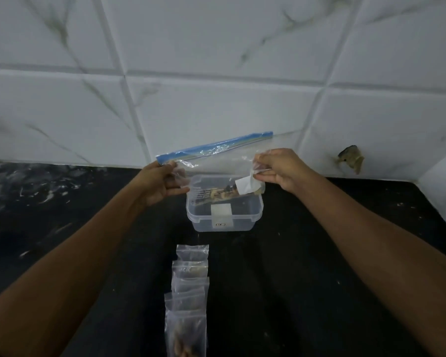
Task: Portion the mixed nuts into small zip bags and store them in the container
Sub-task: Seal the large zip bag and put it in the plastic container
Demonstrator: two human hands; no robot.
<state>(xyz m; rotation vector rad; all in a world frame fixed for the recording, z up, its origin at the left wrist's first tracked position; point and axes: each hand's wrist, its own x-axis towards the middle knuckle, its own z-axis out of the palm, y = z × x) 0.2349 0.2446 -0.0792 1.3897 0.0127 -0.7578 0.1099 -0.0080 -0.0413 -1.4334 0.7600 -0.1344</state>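
Dark counter (62, 215), one container (224, 217), five small bags (189, 287)

Overall light: dim, cool and bluish, with no visible lamp.
Brightest area: white marble wall tiles (216, 47), evenly lit, greyed rather than white.
Darkest area: black countertop (319, 253), nearly featureless toward the bottom edge.
Shadows: soft and faint, barely separable from the dark surface.
Glare: small highlights on the large zip bag (216, 155) and on the rim of the clear container (242, 220).
Sharpness: soft throughout, slightly smeared, grainy in dark parts; row of small bags (188, 292) murky, contents hard to make out.
Distortion: wide-angle bending of tile joints, forearms stretched toward the lower corners.
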